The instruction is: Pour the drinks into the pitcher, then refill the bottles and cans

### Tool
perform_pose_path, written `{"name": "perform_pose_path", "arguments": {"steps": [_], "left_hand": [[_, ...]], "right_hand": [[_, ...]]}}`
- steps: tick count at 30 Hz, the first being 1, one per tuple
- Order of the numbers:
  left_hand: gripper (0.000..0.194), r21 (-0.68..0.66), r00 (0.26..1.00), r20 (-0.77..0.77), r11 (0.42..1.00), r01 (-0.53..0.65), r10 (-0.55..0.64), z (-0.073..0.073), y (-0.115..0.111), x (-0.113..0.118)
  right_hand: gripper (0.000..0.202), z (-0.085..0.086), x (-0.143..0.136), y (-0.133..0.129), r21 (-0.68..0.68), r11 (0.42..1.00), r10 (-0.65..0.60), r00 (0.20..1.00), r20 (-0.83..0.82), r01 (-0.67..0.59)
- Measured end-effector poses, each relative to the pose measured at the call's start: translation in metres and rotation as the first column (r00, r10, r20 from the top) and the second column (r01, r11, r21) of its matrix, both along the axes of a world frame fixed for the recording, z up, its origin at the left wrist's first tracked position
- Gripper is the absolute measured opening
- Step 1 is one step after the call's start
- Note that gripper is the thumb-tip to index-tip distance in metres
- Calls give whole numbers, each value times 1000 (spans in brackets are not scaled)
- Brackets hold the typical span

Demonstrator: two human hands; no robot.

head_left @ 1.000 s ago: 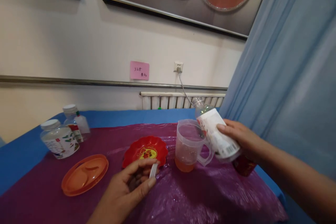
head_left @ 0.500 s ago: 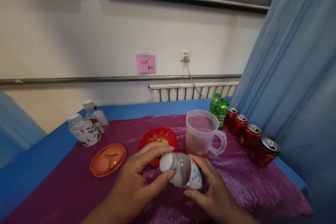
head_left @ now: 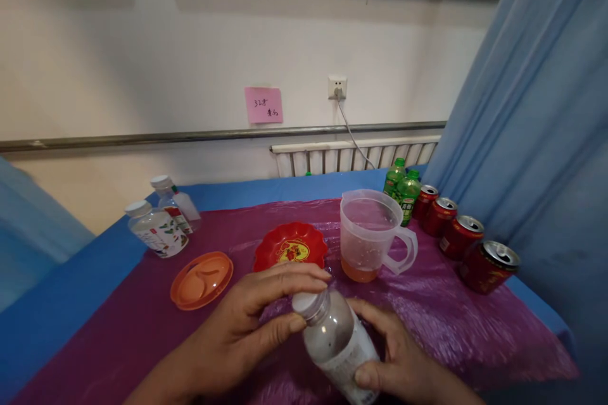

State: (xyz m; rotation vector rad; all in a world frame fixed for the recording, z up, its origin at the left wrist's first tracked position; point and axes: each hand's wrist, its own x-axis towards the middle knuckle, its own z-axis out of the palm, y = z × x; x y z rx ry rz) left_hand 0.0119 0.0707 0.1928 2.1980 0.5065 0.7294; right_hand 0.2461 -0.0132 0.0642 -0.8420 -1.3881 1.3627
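Observation:
A clear bottle [head_left: 335, 342] with a white cap [head_left: 308, 305] is tilted near the front of the table, its cap pointing up and left. My left hand [head_left: 256, 323] has its thumb and fingers closed round the cap. Lower down, my right hand [head_left: 392, 351] grips the bottle's body over the label. Just behind the hands lies a red scalloped plate [head_left: 266, 252] with a yellow print, partly covered by my left fingers. A translucent measuring jug [head_left: 363, 240] with some orange liquid at its bottom stands behind my right hand.
An orange divided dish [head_left: 202, 280] lies to the left. Two clear capped bottles [head_left: 161, 234] are at the back left. At the right are two green bottles [head_left: 408, 197] and several red cans [head_left: 460, 237]. Purple plastic film [head_left: 114, 323] covers the blue tabletop.
The bottle has turned more upright and come nearer, with its base swung down toward the front edge. Both hands still hold it. The view has tilted slightly downward.

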Motion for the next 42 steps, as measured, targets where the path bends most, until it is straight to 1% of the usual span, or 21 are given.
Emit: {"name": "perform_pose_path", "arguments": {"steps": [3,5,7,8,9,10,11,13,14,16,19,22,25,29,30,32,35,37,38,40,42], "left_hand": [[42,-98,998,33,993,59,-56,1,2,0],[41,-116,996,59,991,73,-66,0,3,1],[41,-96,995,89,994,47,-39,-2,2,3],[41,-77,995,97,997,18,-10,-3,2,4],[41,-53,994,102,998,-21,26,-4,2,5],[41,-22,992,107,998,-63,65,-6,2,6],[41,11,988,112,994,-107,105,-8,2,7],[41,79,971,137,975,-206,194,-13,1,8],[41,110,960,152,961,-253,235,-15,1,8],[40,159,944,158,936,-313,289,-18,0,8],[40,218,949,105,924,-315,299,-18,-2,8],[38,257,946,72,911,-322,315,-16,-5,9],[35,253,943,65,909,-331,325,-16,-8,11],[37,219,941,61,915,-339,334,-17,-10,9],[38,203,943,54,921,-332,328,-16,-11,8],[41,151,955,36,943,-296,294,-15,-10,4],[42,0,976,0,976,-216,216,-12,-11,-1],[40,-118,984,1,977,-175,177,-12,-13,-3],[38,-168,986,9,972,-164,167,-12,-14,-2],[41,-237,986,38,960,-150,163,-13,-15,0],[50,-240,978,73,956,-171,193,-16,-16,2]], "right_hand": [[77,2,-1,0,-83,988,119,981,-152,-133],[77,1,-1,0,-106,978,160,969,-189,-182],[78,0,-1,0,-106,976,172,969,-179,-192],[77,0,-1,0,-83,985,140,981,-135,-152],[76,-1,0,0,-36,996,73,995,-67,-76],[73,-3,0,1,37,999,-17,1000,22,17],[71,-4,0,1,128,986,-121,986,116,106],[66,-7,-1,2,308,924,-314,910,269,228],[66,-9,-2,3,376,890,-384,867,317,256],[68,-12,-3,3,462,841,-471,800,373,280],[70,-18,-5,2,545,785,-551,736,394,296],[71,-22,-5,2,599,739,-607,693,390,309],[75,-24,-5,2,628,717,-623,683,382,303],[76,-22,-6,3,641,700,-642,671,370,317],[75,-21,-6,3,633,704,-639,676,367,322],[71,-19,-6,3,590,743,-595,715,366,317],[70,-17,-8,2,460,848,-444,825,350,262],[73,-16,-9,1,363,907,-336,888,315,215],[74,-16,-10,0,325,925,-296,908,295,196],[74,-15,-12,0,287,941,-256,930,265,177],[73,-15,-13,0,291,940,-252,935,249,176]]}}
